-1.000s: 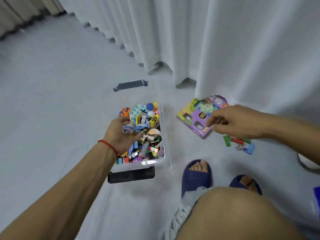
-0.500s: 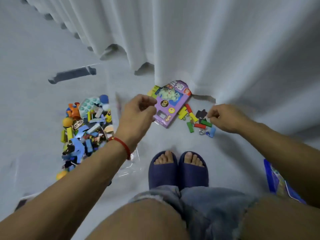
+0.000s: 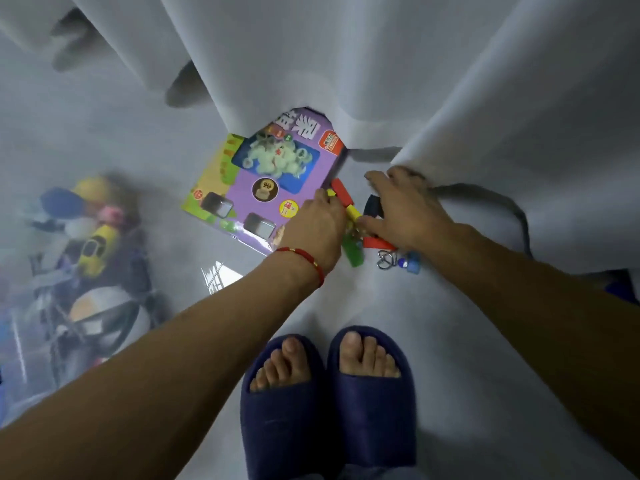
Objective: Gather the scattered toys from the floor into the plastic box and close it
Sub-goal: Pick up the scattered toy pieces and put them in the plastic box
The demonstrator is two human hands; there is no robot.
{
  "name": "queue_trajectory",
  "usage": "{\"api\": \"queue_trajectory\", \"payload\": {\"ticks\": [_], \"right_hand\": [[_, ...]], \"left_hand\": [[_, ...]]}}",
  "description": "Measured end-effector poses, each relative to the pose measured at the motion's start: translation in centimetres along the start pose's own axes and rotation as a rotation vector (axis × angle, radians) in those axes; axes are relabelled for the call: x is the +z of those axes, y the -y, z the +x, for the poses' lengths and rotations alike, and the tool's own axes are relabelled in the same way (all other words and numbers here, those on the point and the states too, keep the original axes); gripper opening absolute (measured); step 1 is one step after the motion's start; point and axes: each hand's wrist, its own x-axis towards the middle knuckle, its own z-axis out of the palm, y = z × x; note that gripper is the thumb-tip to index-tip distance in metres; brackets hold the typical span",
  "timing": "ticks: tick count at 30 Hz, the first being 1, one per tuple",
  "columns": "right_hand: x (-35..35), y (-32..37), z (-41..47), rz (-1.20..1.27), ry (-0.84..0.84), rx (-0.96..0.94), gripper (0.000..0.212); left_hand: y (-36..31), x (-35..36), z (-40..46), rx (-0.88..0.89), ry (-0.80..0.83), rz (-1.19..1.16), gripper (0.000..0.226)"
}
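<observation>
Left hand (image 3: 317, 225) and right hand (image 3: 405, 211) meet over small coloured plastic blocks (image 3: 351, 213) on the pale floor (image 3: 346, 296); right fingers spread flat on them; left grip cannot be told; clear plastic box (image 3: 86, 289) well apart at left, blurred

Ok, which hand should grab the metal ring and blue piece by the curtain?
Right, probably. The right hand lies spread over the bricks just above the metal ring and blue piece; the left hand sits farther left, by the purple box.
</observation>
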Motion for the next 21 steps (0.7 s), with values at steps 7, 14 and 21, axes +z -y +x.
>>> {"api": "queue_trajectory", "payload": {"ticks": [7, 14, 21], "right_hand": [[2.3, 0.4, 0.5, -0.011, -0.073, 0.03, 0.054], [1.3, -0.4, 0.6, 0.229, -0.094, -0.009, 0.037], [0.2, -1.0, 0.7, 0.262, -0.097, -0.101, 0.016]], "left_hand": [[-1.1, 2.1, 0.9, -0.052, -0.025, 0.179, 0.04], [-0.5, 1.9, 1.3, -0.046, -0.059, 0.089, 0.029], [0.0, 3.3, 0.5, -0.045, -0.07, 0.024, 0.037]]}}
